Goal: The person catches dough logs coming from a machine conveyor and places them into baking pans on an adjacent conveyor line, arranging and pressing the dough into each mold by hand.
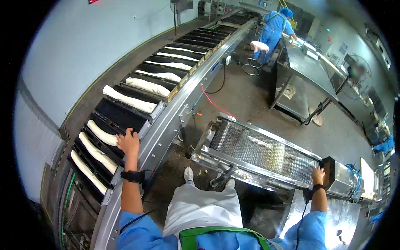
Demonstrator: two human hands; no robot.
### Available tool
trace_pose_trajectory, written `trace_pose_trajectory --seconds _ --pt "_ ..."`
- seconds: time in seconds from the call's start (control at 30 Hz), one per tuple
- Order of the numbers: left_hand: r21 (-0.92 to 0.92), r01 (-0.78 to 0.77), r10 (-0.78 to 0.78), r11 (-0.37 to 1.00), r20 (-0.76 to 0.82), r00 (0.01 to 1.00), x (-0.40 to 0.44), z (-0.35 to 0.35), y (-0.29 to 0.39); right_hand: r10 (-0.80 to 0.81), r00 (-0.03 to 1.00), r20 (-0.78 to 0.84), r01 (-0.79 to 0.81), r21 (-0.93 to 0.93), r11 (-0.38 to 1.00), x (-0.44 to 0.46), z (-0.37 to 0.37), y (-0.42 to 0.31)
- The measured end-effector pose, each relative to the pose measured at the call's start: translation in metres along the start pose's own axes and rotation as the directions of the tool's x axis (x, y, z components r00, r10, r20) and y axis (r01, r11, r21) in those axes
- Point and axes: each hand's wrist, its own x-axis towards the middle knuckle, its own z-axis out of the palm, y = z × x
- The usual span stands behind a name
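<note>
Black, curved edges cut off the corners of a factory room with a pale wall [104, 37] and a dark floor [246, 98]. Far trays and the equipment at right are hard to make out, and the left hand's fingers [128, 135] hide the near end of one long, pale dough-like strip [101, 133]. That strip lies lengthwise in a black tray on the tray conveyor [175, 109], directly beside the left hand [128, 143]. Its fingers are bent and partly spread over the strip's end; whether they pinch it cannot be told. Two similar strips [98, 153] lie in trays nearer the body, and more lie farther up the line. Well apart from them, the right hand [318, 175] has its fingers curled at the edge of a metal mesh conveyor [264, 148], near a dark-ended housing [339, 179]; its grip is unclear. The mesh conveyor stands between the person's feet and a steel table [308, 71]. Beyond, a co-worker in blue [275, 29] stands beside that table, near a round-based stool [252, 66].
</note>
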Motion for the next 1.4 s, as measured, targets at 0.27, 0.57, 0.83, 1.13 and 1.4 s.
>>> trace_pose_trajectory --seconds 0.27,0.57,0.83,1.13,1.4 --pt "-0.148 -0.287 0.292 0.946 0.014 0.956 -0.041 -0.041 -0.013 0.019 1.0 -0.021 -0.022 -0.147 0.989 -0.011 0.011 0.012" --pt "-0.15 -0.321 0.317 0.935 -0.05 0.947 -0.045 -0.03 -0.053 -0.085 0.963 -0.257 0.266 0.846 0.462 0.073 -0.009 0.046" --pt "-0.165 -0.282 0.263 0.945 -0.13 0.956 -0.059 -0.041 -0.092 0.008 0.784 -0.621 0.612 0.771 -0.177 -0.105 -0.399 -0.078" --pt "-0.117 -0.14 0.124 0.983 -0.136 0.983 -0.062 -0.055 -0.17 -0.361 0.267 -0.894 0.6 0.447 -0.664 -0.205 -0.474 -0.375" --pt "-0.029 -0.179 0.181 0.983 0.212 0.96 -0.062 -0.107 -0.178 -0.818 -0.154 -0.555 0.726 0.498 -0.475 -0.222 -0.412 -0.422"
